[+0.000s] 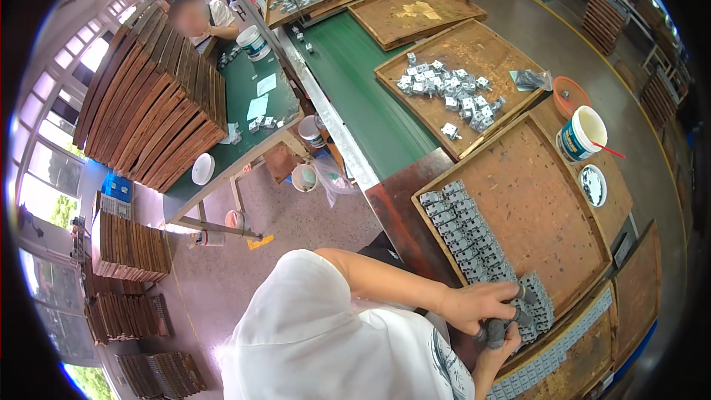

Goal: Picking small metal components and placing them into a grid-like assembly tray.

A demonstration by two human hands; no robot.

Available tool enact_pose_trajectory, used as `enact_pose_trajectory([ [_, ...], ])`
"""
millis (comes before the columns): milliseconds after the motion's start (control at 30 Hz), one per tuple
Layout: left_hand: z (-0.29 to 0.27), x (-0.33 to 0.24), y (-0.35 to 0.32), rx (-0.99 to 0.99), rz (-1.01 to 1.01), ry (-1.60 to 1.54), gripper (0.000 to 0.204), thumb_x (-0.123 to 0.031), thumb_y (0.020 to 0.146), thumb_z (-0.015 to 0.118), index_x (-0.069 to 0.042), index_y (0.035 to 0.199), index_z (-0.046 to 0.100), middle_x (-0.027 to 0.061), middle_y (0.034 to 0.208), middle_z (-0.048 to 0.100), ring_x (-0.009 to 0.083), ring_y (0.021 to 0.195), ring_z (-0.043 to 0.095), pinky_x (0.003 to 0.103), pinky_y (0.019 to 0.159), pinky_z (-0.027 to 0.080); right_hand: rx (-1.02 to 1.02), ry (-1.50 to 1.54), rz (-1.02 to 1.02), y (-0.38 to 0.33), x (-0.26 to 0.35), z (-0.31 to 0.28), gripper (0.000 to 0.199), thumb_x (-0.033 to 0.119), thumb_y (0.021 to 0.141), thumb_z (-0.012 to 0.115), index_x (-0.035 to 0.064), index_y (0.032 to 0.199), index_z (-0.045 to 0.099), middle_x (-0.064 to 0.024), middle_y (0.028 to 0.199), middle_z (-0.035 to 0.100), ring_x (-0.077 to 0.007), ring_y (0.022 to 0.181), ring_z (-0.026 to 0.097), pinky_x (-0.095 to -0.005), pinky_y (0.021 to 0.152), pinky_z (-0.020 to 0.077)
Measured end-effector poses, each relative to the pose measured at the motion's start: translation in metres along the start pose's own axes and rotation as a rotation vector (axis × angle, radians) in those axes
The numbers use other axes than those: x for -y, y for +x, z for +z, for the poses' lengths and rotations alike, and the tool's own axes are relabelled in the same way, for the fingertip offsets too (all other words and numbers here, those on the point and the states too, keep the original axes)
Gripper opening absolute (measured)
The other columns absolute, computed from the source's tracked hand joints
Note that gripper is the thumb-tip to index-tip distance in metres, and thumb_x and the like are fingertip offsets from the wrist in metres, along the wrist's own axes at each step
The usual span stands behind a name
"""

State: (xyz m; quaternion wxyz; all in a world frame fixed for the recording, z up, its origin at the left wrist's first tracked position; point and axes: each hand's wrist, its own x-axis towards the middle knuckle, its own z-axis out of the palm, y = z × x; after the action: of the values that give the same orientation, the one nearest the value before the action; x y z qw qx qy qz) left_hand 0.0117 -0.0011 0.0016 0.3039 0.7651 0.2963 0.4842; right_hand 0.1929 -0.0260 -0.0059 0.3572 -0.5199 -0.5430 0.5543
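Observation:
Rows of small grey metal blocks [468, 233] stand tightly packed along the near left side of a wooden tray [544, 207]. My left hand [474, 305] reaches over the near end of these rows, its fingers bent down among the blocks. Dark covers wrap its fingertips. Just below it is my right hand [505, 347], fingers curled together at the tray's near edge, also with dark fingertip covers. The two hands almost touch. Whatever lies between the fingers of either hand is hidden or too small to make out.
Beyond lies another tray [415, 107] with loose white-and-grey blocks [452, 89]. A white bucket [581, 133], a small tub [592, 185] and an orange bowl [569, 96] stand at right. A green conveyor belt [355, 81] runs away. A co-worker [204, 22] sits behind stacked trays [159, 96].

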Motion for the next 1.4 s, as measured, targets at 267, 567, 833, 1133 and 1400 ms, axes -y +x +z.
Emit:
enact_pose_trajectory([
  [267,0.002,0.011,-0.006,0.044,-0.052,0.053,0.045,-0.010,0.052,0.073,-0.002,0.091,0.051,0.0122,0.091,0.049,0.0341,0.087,0.053,0.043,0.067,0.048,0.011,0.039,-0.039,0.010,0.005,0.007,0.042,0.034,0.087,0.065,-0.0067,0.095,0.061,-0.0043,0.085,0.062,-0.0097,0.075,0.052,-0.0262,0.063,0.0437],
  [567,-0.013,0.006,-0.025,-0.088,-0.257,0.090,0.063,-0.011,0.060,0.071,0.002,0.118,0.053,0.0197,0.108,0.054,0.0400,0.102,0.051,0.045,0.088,0.047,-0.241,-0.072,-0.121,0.031,0.008,-0.032,0.022,0.016,0.082,0.061,-0.0012,0.068,0.060,0.0008,0.061,0.052,-0.0075,0.059,0.043,-0.0265,0.051,0.0359],
  [833,-0.147,-0.046,-0.057,-0.907,-0.656,-0.738,0.047,-0.038,0.092,0.059,-0.003,0.124,0.054,0.0106,0.121,0.060,0.0229,0.111,0.058,0.039,0.097,0.047,0.371,0.506,-0.843,0.079,0.160,0.028,0.060,0.056,0.095,0.040,0.0039,0.066,0.049,-0.0080,0.052,0.044,-0.0209,0.048,0.040,-0.0437,0.065,0.0420],
  [1133,-0.224,-0.165,-0.120,-1.227,-0.191,-0.474,0.046,-0.033,0.095,0.043,0.002,0.124,0.050,0.0162,0.112,0.056,0.0301,0.097,0.058,0.036,0.076,0.050,0.845,1.076,-0.941,0.080,0.248,0.097,0.041,0.034,0.093,0.058,0.0083,0.062,0.052,-0.0040,0.051,0.050,-0.0105,0.041,0.042,-0.0287,0.048,0.0401],
  [1400,-0.187,-0.143,-0.145,-1.184,-0.443,-0.472,0.063,-0.027,0.070,0.067,0.002,0.124,0.052,0.0157,0.114,0.062,0.0273,0.096,0.065,0.033,0.077,0.051,0.978,1.140,-0.929,0.044,0.254,0.144,0.040,0.032,0.093,0.059,0.0088,0.061,0.051,-0.0043,0.050,0.050,-0.0117,0.041,0.043,-0.0300,0.050,0.0416],
])
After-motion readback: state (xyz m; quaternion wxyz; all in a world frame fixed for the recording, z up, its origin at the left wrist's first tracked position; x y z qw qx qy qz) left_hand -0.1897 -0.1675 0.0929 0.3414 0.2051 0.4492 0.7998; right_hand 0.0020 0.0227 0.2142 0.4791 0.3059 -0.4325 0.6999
